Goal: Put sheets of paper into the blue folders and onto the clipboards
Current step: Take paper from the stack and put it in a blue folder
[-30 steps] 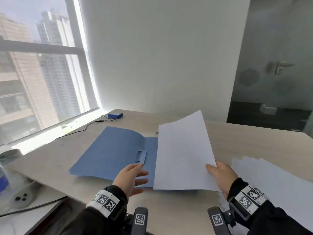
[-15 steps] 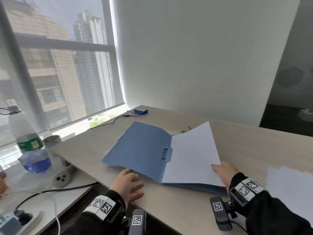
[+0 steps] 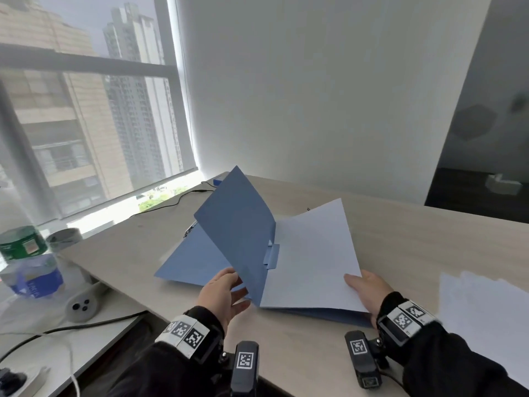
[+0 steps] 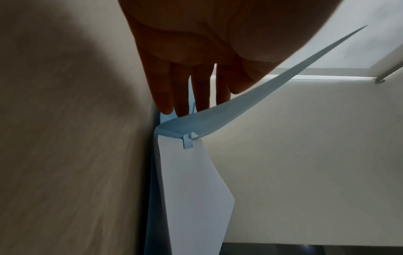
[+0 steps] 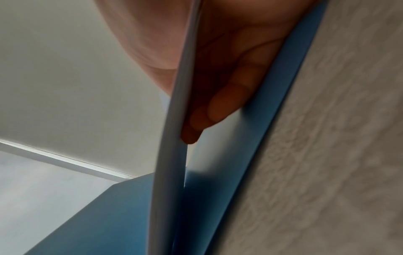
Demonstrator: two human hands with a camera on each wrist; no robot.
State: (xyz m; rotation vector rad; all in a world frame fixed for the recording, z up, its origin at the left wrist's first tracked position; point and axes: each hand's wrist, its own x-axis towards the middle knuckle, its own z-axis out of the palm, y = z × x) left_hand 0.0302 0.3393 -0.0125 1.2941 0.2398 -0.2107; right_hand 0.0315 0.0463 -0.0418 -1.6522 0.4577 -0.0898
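An open blue folder [image 3: 237,224] lies on the wooden table [image 3: 406,239]. Its left cover stands raised, nearly upright. My left hand [image 3: 226,287] holds straight fingers [image 4: 183,96] against the cover's near edge [image 4: 218,117]. A white sheet of paper [image 3: 312,262] rests on the folder's right half, beside the small blue tab [image 3: 273,255]. My right hand [image 3: 366,287] pinches the sheet's near right corner. Its thumb is on top and its fingers [image 5: 220,107] are under the sheet [image 5: 174,155], above the folder's back [image 5: 272,120].
Another blue folder [image 3: 183,262] lies flat to the left, under the raised cover. A stack of white paper [image 3: 486,310] lies at the right edge. A water bottle [image 3: 28,267], a white plug block [image 3: 83,305] and a black cable [image 3: 171,202] are on the left by the window.
My left hand has lifted the folder's left cover from flat to nearly upright. The sheet came down onto the folder's right half, still pinched by my right hand. The view turned left.
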